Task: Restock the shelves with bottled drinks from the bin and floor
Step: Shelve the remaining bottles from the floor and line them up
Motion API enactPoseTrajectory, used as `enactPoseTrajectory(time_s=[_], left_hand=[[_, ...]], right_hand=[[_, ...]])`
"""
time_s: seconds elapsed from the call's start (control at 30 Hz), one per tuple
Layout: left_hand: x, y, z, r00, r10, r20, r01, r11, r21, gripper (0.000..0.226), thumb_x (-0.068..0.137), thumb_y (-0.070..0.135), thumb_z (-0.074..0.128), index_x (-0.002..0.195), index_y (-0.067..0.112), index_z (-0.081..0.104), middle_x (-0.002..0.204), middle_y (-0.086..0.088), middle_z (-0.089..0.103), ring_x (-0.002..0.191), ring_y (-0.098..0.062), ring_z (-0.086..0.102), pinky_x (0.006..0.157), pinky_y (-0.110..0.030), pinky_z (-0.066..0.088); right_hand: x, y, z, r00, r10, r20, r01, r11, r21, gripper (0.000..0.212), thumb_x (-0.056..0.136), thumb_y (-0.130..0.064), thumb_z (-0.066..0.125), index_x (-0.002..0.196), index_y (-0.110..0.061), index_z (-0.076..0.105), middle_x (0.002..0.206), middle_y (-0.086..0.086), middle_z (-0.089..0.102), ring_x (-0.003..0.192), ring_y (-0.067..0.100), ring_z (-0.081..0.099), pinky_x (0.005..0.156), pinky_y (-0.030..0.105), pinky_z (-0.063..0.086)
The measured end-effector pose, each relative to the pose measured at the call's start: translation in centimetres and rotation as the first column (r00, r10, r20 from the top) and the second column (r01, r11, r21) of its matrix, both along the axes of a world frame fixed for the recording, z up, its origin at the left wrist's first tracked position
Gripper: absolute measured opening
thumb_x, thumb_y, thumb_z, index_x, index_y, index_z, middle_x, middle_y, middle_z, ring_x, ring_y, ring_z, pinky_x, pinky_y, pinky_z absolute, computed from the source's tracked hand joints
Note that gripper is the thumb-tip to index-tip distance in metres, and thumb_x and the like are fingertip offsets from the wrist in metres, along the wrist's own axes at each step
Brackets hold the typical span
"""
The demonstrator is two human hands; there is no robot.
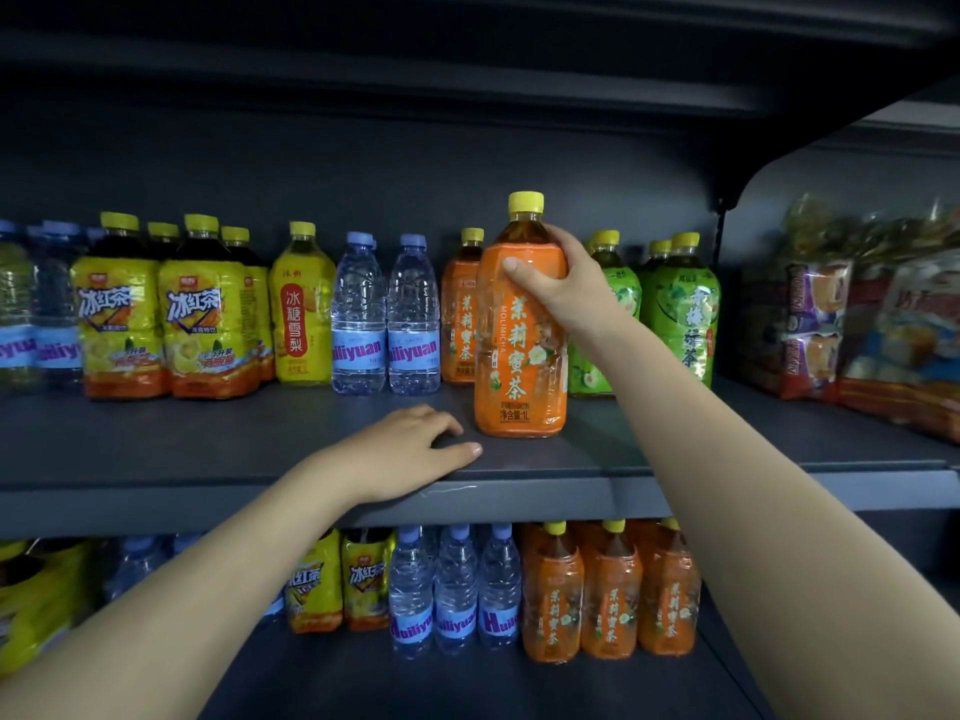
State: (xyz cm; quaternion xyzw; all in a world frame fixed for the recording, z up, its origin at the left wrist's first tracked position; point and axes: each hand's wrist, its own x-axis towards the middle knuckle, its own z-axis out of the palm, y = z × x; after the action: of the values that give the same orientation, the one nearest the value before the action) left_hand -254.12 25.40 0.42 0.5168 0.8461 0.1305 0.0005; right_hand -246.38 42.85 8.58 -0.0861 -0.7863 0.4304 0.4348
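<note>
My right hand [563,283] grips the shoulder of a large orange-labelled tea bottle [519,366] with a yellow cap. The bottle stands upright on the dark grey shelf [234,439], near its front edge. Another orange tea bottle [460,314] stands just behind it to the left. My left hand [405,454] rests palm down on the shelf's front edge, left of the held bottle, holding nothing.
Along the shelf's back stand yellow iced-tea bottles [202,324], a yellow pear drink [301,314], clear water bottles [387,324] and green tea bottles [680,314]. Snack packs [857,324] fill the right bay. The lower shelf holds water bottles [454,595] and orange tea bottles [608,595].
</note>
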Motion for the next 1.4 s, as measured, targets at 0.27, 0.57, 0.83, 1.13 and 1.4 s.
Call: enactPoseTrajectory(time_s=[0.27,0.57,0.83,1.13,1.4], left_hand=[[0.0,-0.2,0.1,1.0,0.0,0.025,0.0,1.0,0.021,0.054,0.092,0.056,0.038,0.135,0.024,0.043,0.142,0.004,0.038,0.13,-0.012,0.036,0.101,-0.023,0.028],[-0.2,0.0,0.0,0.999,-0.002,0.033,0.001,1.0,0.03,0.054,0.091,0.057,0.039,0.134,0.024,0.044,0.141,0.004,0.039,0.129,-0.012,0.037,0.102,-0.025,0.029],[-0.3,0.0,-0.1,1.0,-0.021,0.012,0.02,0.999,0.036,0.055,0.091,0.057,0.038,0.135,0.024,0.043,0.141,0.004,0.039,0.129,-0.012,0.038,0.101,-0.024,0.03],[-0.6,0.2,-0.2,1.0,-0.025,0.005,0.025,0.998,0.055,0.055,0.089,0.057,0.04,0.132,0.024,0.045,0.137,0.004,0.043,0.125,-0.011,0.04,0.098,-0.023,0.032],[-0.9,0.3,-0.4,1.0,-0.012,-0.015,0.013,0.998,0.056,0.056,0.088,0.06,0.039,0.132,0.025,0.045,0.137,0.005,0.043,0.127,-0.013,0.038,0.102,-0.026,0.034]], right_hand=[[1.2,1.3,1.3,0.967,0.05,0.249,-0.061,0.997,0.036,0.099,0.068,-0.026,0.081,0.146,-0.029,0.02,0.125,-0.002,0.049,0.112,0.02,0.053,0.095,0.046,0.05],[0.3,1.6,0.9,0.985,0.011,0.174,-0.019,0.999,0.045,0.091,0.069,-0.021,0.081,0.143,-0.025,0.03,0.117,-0.004,0.05,0.108,0.017,0.054,0.095,0.042,0.05],[-2.9,2.3,0.2,0.989,-0.041,0.146,0.032,0.998,0.062,0.092,0.068,-0.027,0.082,0.144,-0.023,0.029,0.134,0.004,0.049,0.119,0.024,0.052,0.098,0.047,0.048],[-7.6,3.4,-0.4,0.981,-0.106,0.163,0.101,0.994,0.038,0.091,0.069,-0.03,0.081,0.142,-0.018,0.028,0.135,0.008,0.048,0.122,0.028,0.05,0.098,0.047,0.047],[-10.9,4.2,-0.6,0.948,-0.238,0.213,0.219,0.97,0.109,0.097,0.066,-0.045,0.08,0.144,-0.024,0.026,0.142,0.01,0.037,0.129,0.032,0.04,0.104,0.053,0.04]])
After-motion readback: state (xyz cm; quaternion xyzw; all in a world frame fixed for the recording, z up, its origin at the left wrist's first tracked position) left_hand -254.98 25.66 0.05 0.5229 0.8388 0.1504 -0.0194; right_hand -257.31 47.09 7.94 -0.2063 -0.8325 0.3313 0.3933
